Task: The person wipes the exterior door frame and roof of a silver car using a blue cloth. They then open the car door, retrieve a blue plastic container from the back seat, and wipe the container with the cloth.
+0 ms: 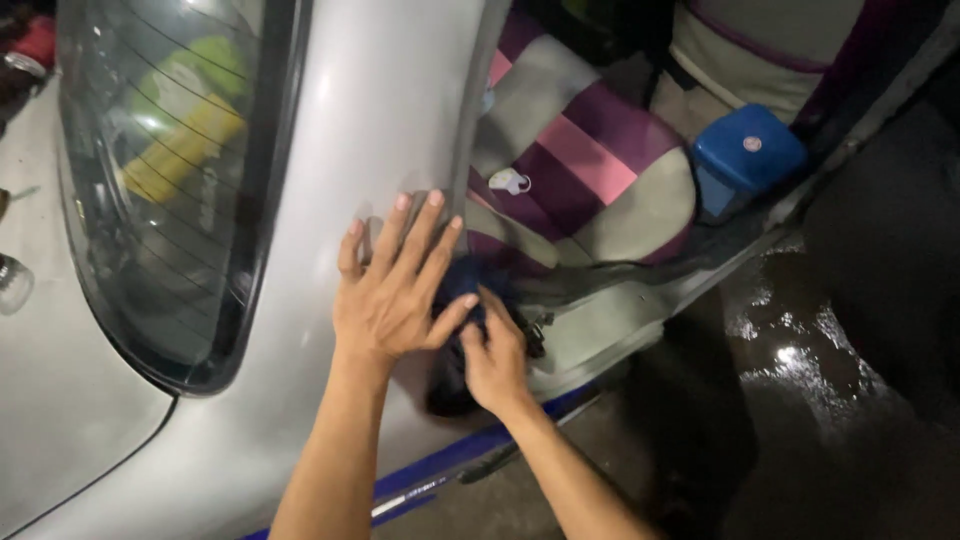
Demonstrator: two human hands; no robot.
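Single head view, looking steeply down at close range onto the car body [380,110] beside the open door; both hands at frame centre.

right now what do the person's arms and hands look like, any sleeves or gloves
Both arms are bare up to the frame's lower edge: no sleeves show. The left hand and right hand wear no gloves, and no rings, watch or bracelets are visible. The fingers of the left hand are long and slim, with short, plain nails.
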